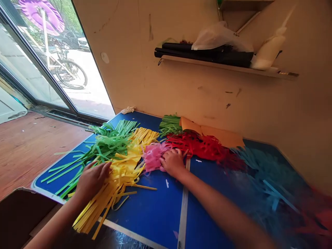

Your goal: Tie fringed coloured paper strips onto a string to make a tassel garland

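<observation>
My left hand (92, 178) rests on yellow tissue fringe (124, 169), its fingers bent and a little apart; no held item can be made out. Over pink fringe (153, 156) lies my right hand (172, 162), its fingers curled onto the pink pile's right side. Green fringe (111, 140) spreads beyond my left hand. Red fringe (204, 145) lies behind and to the right of my right hand.
A blue folding table (150, 214) carries orange paper (220, 135), more green fringe (169, 125) and blue fringe (269, 169). A wall shelf (228, 66) holds black items and a bottle (268, 52). A cardboard box (23, 214) stands at lower left.
</observation>
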`<state>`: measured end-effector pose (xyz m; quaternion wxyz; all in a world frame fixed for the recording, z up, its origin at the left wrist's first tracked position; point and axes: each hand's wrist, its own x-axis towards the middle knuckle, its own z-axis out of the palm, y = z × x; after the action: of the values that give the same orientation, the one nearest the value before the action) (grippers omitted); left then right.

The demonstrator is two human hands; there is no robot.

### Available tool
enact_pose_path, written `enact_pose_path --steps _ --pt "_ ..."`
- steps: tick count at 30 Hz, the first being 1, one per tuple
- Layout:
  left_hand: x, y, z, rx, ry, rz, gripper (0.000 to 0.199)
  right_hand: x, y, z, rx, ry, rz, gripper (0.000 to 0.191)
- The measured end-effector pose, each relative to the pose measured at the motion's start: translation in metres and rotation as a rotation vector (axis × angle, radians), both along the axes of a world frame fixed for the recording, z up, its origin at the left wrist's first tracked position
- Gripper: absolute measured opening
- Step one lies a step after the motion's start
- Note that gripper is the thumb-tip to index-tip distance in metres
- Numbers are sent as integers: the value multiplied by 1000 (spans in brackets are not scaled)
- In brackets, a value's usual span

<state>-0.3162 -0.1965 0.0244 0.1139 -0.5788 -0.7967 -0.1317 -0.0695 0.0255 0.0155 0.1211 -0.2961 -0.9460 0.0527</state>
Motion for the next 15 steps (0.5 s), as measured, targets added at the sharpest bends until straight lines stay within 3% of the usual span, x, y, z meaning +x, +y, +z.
enact_pose_path --steps 3,7,10,15 --pt "6 37 8 -59 76 -71 36 -6 -14 4 67 174 2 22" --pt "18 77 10 -190 138 -314 22 -12 -41 8 123 288 258 18" --pt "19 87 10 -222 174 -402 19 -9 -53 8 131 299 320 17" --pt "11 88 8 -243 171 -467 28 2 -54 7 65 335 311 14"
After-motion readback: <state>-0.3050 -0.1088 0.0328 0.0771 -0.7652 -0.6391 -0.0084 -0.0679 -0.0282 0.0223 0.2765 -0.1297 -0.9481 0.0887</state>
